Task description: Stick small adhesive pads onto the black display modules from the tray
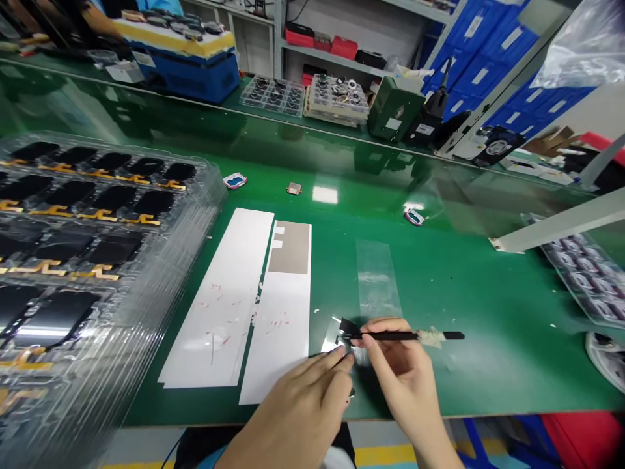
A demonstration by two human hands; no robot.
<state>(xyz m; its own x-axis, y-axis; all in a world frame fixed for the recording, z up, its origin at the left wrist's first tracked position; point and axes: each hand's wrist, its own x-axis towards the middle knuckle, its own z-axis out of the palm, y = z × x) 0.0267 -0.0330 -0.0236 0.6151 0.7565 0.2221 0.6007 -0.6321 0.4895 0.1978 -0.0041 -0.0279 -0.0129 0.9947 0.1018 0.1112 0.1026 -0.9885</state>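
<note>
My right hand (400, 365) pinches a slim black pen-like tool (393, 336), with pale tape (431, 336) wrapped near its far end. The tool lies almost level, its tip pointing left at a small black piece (348, 326) beside a shiny clear film (333, 332). My left hand (307, 397) is closed, fingers bent and together, low over the table just below that tip. Its fingertips cover a small item that I cannot make out. A clear plastic strip (378, 280) lies flat beyond my right hand.
Two white sheets (215, 293) (288, 312) with small red scraps lie left of my hands. Stacked clear trays of black screens (63, 312) fill the left side. Small parts (293, 188) (414, 217) lie farther back. At the right are a white post (561, 225) and another parts tray (581, 267).
</note>
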